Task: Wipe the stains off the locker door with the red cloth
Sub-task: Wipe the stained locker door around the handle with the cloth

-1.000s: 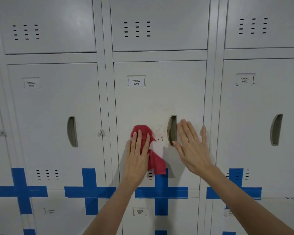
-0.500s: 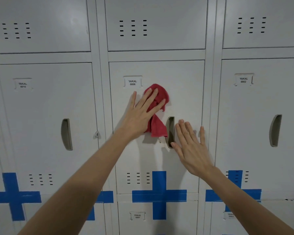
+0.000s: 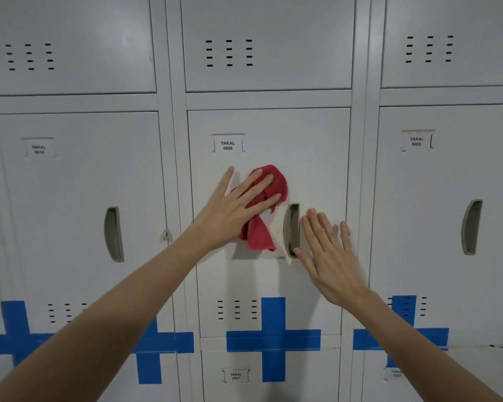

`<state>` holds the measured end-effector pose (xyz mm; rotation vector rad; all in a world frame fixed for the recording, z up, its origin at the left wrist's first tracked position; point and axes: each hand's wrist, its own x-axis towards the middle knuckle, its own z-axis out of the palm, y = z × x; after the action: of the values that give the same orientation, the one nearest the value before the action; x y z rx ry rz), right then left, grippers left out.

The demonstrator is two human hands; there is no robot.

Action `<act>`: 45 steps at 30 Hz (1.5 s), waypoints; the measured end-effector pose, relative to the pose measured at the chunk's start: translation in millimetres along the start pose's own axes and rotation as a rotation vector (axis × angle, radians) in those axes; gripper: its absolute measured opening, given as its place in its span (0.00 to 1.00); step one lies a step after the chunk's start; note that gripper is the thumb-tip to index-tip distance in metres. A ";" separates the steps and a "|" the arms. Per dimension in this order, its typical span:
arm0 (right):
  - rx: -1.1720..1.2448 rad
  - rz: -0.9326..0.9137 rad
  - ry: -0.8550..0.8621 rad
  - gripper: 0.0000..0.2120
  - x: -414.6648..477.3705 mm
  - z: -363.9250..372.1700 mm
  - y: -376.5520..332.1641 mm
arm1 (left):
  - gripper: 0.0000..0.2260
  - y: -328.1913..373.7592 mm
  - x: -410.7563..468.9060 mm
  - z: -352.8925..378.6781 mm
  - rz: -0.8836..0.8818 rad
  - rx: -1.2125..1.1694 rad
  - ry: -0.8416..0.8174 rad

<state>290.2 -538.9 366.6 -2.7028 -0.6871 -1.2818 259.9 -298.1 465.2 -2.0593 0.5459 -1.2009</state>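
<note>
The grey locker door (image 3: 311,140) labelled YAKAL 0006 fills the middle of the head view. My left hand (image 3: 235,210) lies flat on the red cloth (image 3: 266,216) and presses it against the door, just left of the recessed handle (image 3: 291,230). One end of the cloth hangs down below my palm. Faint small specks show on the door between the cloth's hanging end and the handle. My right hand (image 3: 330,256) rests flat on the door to the right of the handle, fingers spread, holding nothing.
Matching locker doors stand at left (image 3: 76,198) and right (image 3: 447,198), each with a recessed handle. Upper lockers have vent slots. Blue tape crosses (image 3: 273,339) mark the lower edge of the doors. A small latch (image 3: 166,234) sticks out left of the middle door.
My left hand swept the cloth up from below the handle height to near the label, then came slightly down and right. My right hand stayed flat beside the handle.
</note>
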 end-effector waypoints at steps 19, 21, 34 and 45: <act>0.012 0.007 -0.013 0.32 0.1 3.1 -2.2 | 0.45 65.1 -94.2 41.2 -0.026 -0.090 -0.116; 0.003 -0.001 -0.015 0.32 -0.2 2.9 -0.8 | 0.45 54.6 -86.1 37.2 -0.058 -0.083 -0.112; 0.039 0.018 -0.019 0.33 0.4 5.3 -3.6 | 0.37 23.6 -14.2 13.3 -0.098 0.018 -0.043; 0.016 0.005 -0.031 0.33 0.4 0.1 -1.7 | 0.45 78.8 -54.7 25.9 -0.247 -0.062 -0.168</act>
<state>289.8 -537.2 366.6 -2.7162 -0.6903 -1.2302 254.6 -307.2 366.4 -2.3066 0.2582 -1.1446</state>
